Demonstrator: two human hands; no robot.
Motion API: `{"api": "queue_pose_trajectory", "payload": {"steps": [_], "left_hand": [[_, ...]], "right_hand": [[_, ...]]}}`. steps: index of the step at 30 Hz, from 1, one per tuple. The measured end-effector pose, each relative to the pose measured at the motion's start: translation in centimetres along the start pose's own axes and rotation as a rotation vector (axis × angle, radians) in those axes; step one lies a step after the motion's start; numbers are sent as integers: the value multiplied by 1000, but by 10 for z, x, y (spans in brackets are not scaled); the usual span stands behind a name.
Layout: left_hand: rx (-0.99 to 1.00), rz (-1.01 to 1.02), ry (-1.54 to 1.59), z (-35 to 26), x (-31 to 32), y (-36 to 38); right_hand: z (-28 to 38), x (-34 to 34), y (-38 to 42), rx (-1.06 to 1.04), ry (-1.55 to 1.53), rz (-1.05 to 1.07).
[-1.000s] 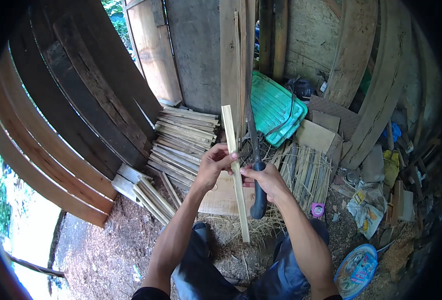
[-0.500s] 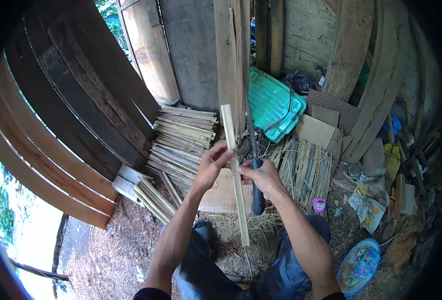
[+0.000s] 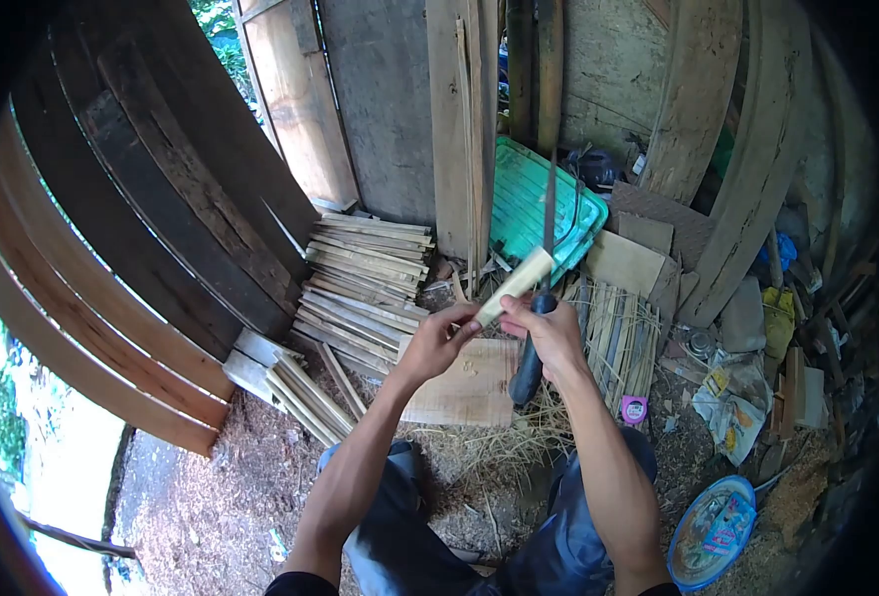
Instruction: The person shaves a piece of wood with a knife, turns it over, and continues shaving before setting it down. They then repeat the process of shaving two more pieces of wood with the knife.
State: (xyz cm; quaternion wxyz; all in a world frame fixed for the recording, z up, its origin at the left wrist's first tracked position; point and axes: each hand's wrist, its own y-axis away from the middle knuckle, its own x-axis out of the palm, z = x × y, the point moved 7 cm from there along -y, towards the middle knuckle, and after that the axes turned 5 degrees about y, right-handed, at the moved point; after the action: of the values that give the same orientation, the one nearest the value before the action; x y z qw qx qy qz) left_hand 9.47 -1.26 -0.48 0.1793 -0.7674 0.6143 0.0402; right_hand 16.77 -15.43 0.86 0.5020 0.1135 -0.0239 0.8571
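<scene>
My left hand is closed around the lower end of a pale bamboo strip, which slants up to the right and points away from me. In my right hand is a long knife with a black handle, its narrow blade standing upright beyond the fist. The right fingertips also touch or come very near the strip. Below both hands a flat wooden board lies on the ground, with a few small shavings on it.
Stacked bamboo strips lie ahead to the left, with a smaller pile nearer. Right of the board are thin split sticks and a pink tape measure. A green plastic lid leans behind; a blue-rimmed basin sits near my right knee.
The bamboo strip has swung from nearly upright to a foreshortened slant, its far end now to the right. My right hand and the knife have shifted right, uncovering more of the board.
</scene>
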Motion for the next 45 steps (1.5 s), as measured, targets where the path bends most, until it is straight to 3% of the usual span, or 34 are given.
{"api": "queue_pose_trajectory", "payload": {"steps": [1,3,5,6,9,11,12,13,15,16,17,19,21,24,28,33,35,45], "left_hand": [[45,-12,-218,-8,0,2],[115,-56,-202,-11,-2,1],[503,-316,-544,-46,-10,7],[505,-311,-544,-50,-8,8],[350,-392,-392,-53,-15,19],[57,-87,-328,-39,4,17],[-264,109,-330,-31,14,18],[-263,109,-331,-19,17,16],[-3,-5,193,-13,21,12],[28,-18,354,-14,18,9],[33,-16,352,-13,17,6],[132,-315,749,-21,-1,4],[146,-368,765,-13,-11,2],[147,-492,668,-2,-35,5],[166,-628,485,8,-70,9],[73,-576,206,39,-83,14],[-78,-437,-212,45,-71,16],[-180,-350,-255,64,-58,12]], "right_hand": [[0,-1,-1,0,-2,1],[1,-7,-1,-28,-59,-65],[2,-12,-2,-25,-92,-121],[0,-16,-3,-24,-153,-175],[-9,-28,-9,-2,-267,-268],[-19,-38,-13,66,-458,-344],[-19,-40,-13,106,-523,-365],[-21,-43,-16,105,-524,-365],[-35,-47,-21,174,-602,-340],[-39,-45,-22,190,-615,-303],[-42,-46,-24,185,-617,-302],[-39,-34,-18,246,-620,-233],[-35,-30,-13,283,-605,-229],[-39,-24,-6,430,-371,-138],[-39,-24,-5,383,-77,-123],[-53,-11,5,374,58,-66],[-60,-2,8,402,100,-6],[-77,25,23,454,274,142]]}}
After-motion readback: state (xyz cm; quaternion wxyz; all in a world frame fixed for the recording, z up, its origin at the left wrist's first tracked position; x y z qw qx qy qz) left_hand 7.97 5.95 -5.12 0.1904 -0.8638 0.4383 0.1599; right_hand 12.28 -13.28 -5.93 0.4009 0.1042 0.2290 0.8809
